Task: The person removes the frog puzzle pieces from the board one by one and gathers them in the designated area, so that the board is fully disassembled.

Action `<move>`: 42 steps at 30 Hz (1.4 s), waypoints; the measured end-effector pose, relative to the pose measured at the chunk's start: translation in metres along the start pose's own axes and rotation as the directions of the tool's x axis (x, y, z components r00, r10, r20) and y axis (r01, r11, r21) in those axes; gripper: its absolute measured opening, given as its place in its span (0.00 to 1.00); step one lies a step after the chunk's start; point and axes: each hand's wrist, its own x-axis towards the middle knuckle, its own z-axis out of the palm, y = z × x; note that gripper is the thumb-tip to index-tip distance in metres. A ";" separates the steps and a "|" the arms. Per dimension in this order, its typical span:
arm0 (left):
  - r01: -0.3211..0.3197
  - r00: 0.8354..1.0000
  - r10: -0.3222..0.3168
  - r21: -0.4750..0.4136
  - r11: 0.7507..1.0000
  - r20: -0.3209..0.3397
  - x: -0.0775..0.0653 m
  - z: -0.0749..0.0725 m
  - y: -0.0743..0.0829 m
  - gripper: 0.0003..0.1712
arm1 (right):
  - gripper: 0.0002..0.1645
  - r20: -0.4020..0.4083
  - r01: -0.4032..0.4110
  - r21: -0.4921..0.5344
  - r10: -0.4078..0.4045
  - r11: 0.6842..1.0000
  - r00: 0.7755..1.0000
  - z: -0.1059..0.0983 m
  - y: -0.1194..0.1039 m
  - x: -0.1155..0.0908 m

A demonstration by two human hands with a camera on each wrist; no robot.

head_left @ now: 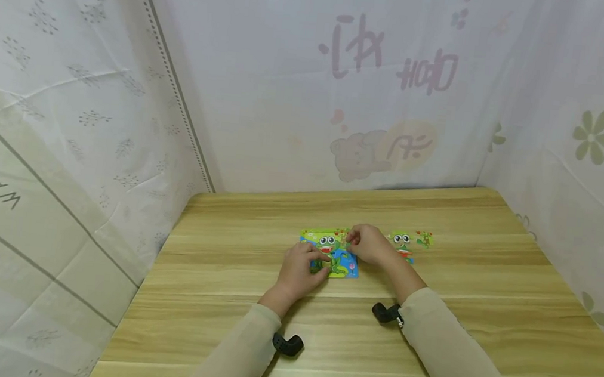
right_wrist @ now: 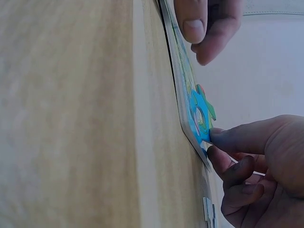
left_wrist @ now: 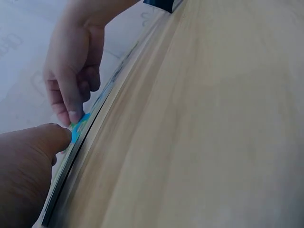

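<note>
A frog jigsaw puzzle (head_left: pixel 352 270) lies flat on the table, with green, yellow and blue parts. My left hand (head_left: pixel 299 270) is over its left side, index finger and thumb reaching across the frog. The right wrist view has the left fingertips (right_wrist: pixel 194 31) just above the board, seemingly pinching nothing. At the board's right side, my right hand (head_left: pixel 369 244) pinches a blue and green puzzle piece (right_wrist: pixel 201 111) between thumb and finger. That piece stands tilted up at the board's edge; whether it is seated there I cannot tell.
Right of the right hand lie more puzzle pieces, among them one with frog eyes (head_left: pixel 402 240) and a green one with red spots (head_left: pixel 424 239). The wooden table (head_left: pixel 330 358) ends at a printed white curtain (head_left: pixel 270 120). Black wrist cameras (head_left: pixel 288 345) jut from both sleeves.
</note>
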 end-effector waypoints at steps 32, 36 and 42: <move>0.048 0.997 -0.051 0.049 0.998 0.065 0.006 0.017 0.008 0.08 | 0.03 0.006 -0.042 0.063 0.042 0.997 0.999 -0.004 0.000 0.004; 0.045 0.997 -0.048 0.041 0.998 0.062 0.006 0.017 0.008 0.08 | 0.04 0.018 -0.066 0.073 0.065 0.995 0.998 -0.006 -0.001 0.004; 0.035 0.997 -0.039 0.055 0.998 0.061 0.006 0.017 0.007 0.07 | 0.04 0.026 -0.073 0.084 0.071 0.994 0.997 -0.007 0.001 0.007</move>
